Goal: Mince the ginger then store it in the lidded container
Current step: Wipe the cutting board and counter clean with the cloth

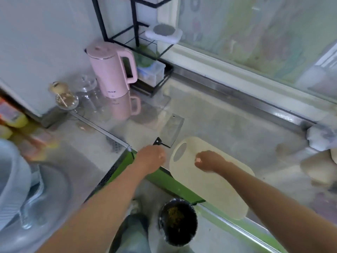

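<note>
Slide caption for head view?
Left hand grips the black-handled steel cleaver lying beside the cream plastic cutting board; right hand hovers over the board.

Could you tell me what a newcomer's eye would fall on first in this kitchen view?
The pink kettle at the back left of the counter stands out most. Nearer, the left hand grips the handle of a cleaver lying flat, while the right hand rests on the cream cutting board, seemingly pinching a small pale piece.

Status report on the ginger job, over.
Left hand grips steel cleaver by its handle, blade flat on counter. Right hand curled over cream plastic cutting board, ginger unclear. No obstruction seen.
</note>
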Demonstrator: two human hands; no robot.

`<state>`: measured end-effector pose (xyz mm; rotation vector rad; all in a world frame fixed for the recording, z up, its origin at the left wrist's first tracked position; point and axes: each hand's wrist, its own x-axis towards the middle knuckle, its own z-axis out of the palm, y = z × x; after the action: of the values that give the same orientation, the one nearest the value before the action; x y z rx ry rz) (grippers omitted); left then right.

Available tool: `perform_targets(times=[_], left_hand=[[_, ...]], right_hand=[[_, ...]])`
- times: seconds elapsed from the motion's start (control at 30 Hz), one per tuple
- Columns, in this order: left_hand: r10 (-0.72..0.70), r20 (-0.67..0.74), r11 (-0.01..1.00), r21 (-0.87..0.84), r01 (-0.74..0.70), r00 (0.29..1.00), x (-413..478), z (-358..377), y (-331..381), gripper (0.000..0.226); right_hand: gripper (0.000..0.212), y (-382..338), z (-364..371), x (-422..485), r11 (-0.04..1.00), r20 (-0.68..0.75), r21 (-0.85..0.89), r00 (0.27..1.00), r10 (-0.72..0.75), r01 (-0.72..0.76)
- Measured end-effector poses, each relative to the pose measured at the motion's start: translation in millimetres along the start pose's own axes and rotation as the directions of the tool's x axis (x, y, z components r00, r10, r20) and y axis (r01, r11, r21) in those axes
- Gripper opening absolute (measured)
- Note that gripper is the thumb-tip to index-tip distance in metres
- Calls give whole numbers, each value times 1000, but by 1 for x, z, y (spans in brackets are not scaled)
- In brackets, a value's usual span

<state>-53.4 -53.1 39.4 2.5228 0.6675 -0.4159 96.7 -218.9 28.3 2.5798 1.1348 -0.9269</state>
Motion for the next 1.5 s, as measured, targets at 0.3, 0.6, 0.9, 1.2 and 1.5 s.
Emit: perform_targets(times=[0.3,0.6,0.9,1.2,1.5], left_hand=[[-187,-455,949,-312,41,871,45,-210,-124,19],[-297,-921,944,-324,-70,253,11,-401,-155,11],[-331,-914,911,-374,-174,233,-32,-468,-156,42],[-399,-812,739,-559,-375,425,-48,-502,-148,35],[-471,-829,727,-558,-400,301,-60,-540,-131,32]], right_hand=[[19,-189,-201,69,639,-396,641,896,-199,425],[15,-337,-384,73,314,-694,612,683,-228,726],[85,-414,-453,29,201,-755,465,504,-419,862],[54,-435,-488,6,347,-694,461,576,-432,817],[29,-448,-557,-32,-313,-849,527,475,-232,790]])
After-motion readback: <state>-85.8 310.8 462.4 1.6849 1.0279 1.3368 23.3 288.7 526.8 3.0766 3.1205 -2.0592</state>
